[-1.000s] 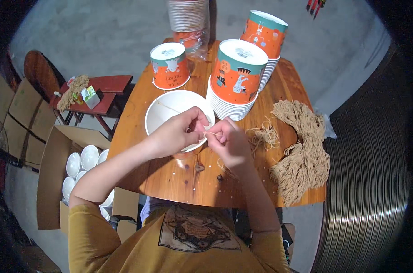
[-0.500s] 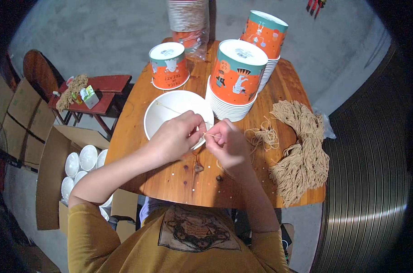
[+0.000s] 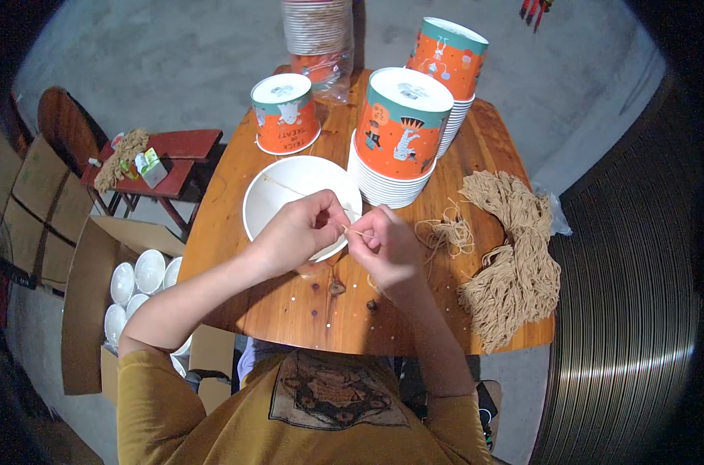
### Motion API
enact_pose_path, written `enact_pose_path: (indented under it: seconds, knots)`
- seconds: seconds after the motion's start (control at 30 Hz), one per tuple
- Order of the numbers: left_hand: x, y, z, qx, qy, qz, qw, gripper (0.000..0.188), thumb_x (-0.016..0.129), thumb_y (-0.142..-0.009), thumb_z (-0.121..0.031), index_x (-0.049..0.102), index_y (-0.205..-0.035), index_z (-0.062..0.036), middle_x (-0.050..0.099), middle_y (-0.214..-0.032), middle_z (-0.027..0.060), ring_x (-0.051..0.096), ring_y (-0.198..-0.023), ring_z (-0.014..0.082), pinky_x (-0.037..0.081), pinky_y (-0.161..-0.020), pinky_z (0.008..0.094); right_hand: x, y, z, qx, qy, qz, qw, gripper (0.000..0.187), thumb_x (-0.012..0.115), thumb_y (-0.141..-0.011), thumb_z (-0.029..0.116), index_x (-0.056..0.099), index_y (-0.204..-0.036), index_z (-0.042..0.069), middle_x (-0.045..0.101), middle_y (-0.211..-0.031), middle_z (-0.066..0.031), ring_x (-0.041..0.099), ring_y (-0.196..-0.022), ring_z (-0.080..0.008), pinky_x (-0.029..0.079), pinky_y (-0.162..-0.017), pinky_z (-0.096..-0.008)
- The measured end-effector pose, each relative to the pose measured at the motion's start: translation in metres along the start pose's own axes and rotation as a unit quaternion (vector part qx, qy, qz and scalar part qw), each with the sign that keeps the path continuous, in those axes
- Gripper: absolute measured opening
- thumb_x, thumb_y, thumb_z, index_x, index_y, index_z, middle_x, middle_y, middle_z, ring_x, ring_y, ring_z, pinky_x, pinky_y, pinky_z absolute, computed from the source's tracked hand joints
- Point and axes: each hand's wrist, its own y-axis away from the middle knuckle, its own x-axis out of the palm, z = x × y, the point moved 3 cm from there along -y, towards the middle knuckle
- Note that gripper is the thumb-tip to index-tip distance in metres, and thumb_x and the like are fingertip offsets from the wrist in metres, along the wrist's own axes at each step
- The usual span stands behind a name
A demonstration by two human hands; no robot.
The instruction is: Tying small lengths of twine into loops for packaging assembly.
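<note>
At the right rim of an upright white paper bucket (image 3: 278, 203), both my hands pinch a thin tan string. My left hand (image 3: 309, 231) reaches over the rim, thumb and fingertips closed on the string. Close beside it, my right hand (image 3: 383, 244) is closed on the same string (image 3: 359, 232). A length of string lies inside the bucket along its far wall. Right of my right hand is a loose tangle of string (image 3: 449, 232). Farther right lies a thick tan skein of cord (image 3: 514, 256).
Upside-down orange and teal buckets stand behind: a single one (image 3: 284, 116), a nearer stack (image 3: 404, 139) and a farther stack (image 3: 449, 66). Bagged buckets (image 3: 318, 46) are at the table's back. A carton of white buckets (image 3: 96, 310) sits lower left, near a red bench (image 3: 197, 143).
Both hands keep their pinch on the string by the rim, with only a slight shift of the fingers. The whole view has moved slightly; nothing else has visibly changed.
</note>
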Motion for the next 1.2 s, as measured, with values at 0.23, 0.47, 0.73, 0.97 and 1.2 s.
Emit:
enact_pose_path:
  seconds: [0.23,0.47,0.73,0.97,1.2]
  knots:
    - [0.003,-0.006,0.005,0.069,0.102,0.026,0.992,0.023,0.061,-0.087,0.0,0.05,-0.106,-0.0065,0.05,-0.086,-0.0039,0.048,-0.082,0.0038,0.042,-0.078,0.0206,0.006,0.009,-0.007,-0.012,0.005,-0.045,0.999,0.017,0.066,-0.082,0.005,0.052,-0.092,0.005,0.055,-0.082,-0.0108,0.056,-0.067,-0.0213,0.046,-0.061,-0.0337]
    - [0.003,-0.004,-0.001,0.073,0.107,0.058,0.99,0.032,0.061,-0.089,0.0,0.046,-0.116,-0.0065,0.051,-0.086,-0.0031,0.049,-0.082,0.0048,0.042,-0.078,0.0202,0.014,0.016,-0.014,0.002,-0.061,-0.081,0.995,0.016,0.063,-0.085,0.003,0.051,-0.096,0.006,0.054,-0.083,-0.0104,0.056,-0.07,-0.0222,0.045,-0.062,-0.034]
    - [0.002,-0.006,0.005,0.057,0.127,0.053,0.989,0.038,0.063,-0.089,-0.002,0.042,-0.12,-0.0059,0.056,-0.09,0.0002,0.052,-0.084,0.0064,0.044,-0.078,0.0212,0.002,0.014,-0.005,-0.171,0.086,-0.1,0.976,0.025,0.068,-0.08,0.005,0.059,-0.103,0.01,0.055,-0.083,-0.0114,0.058,-0.069,-0.0284,0.047,-0.059,-0.0375]
    - [0.001,-0.006,0.004,0.045,0.111,0.041,0.992,0.038,0.064,-0.089,-0.004,0.042,-0.12,-0.0057,0.056,-0.086,-0.0002,0.053,-0.08,0.0066,0.045,-0.072,0.0206,-0.003,0.011,-0.005,-0.181,0.173,-0.043,0.967,0.03,0.069,-0.076,0.008,0.061,-0.105,0.012,0.055,-0.081,-0.009,0.059,-0.075,-0.0297,0.048,-0.062,-0.0399]
    - [0.002,-0.006,0.005,0.04,0.084,0.046,0.995,0.035,0.064,-0.089,-0.004,0.042,-0.117,-0.0039,0.056,-0.087,0.0001,0.053,-0.081,0.0065,0.045,-0.073,0.0208,-0.005,0.001,0.005,-0.223,0.212,0.001,0.952,0.018,0.066,-0.076,0.004,0.06,-0.093,0.006,0.055,-0.078,-0.0095,0.056,-0.068,-0.0263,0.045,-0.058,-0.0375]
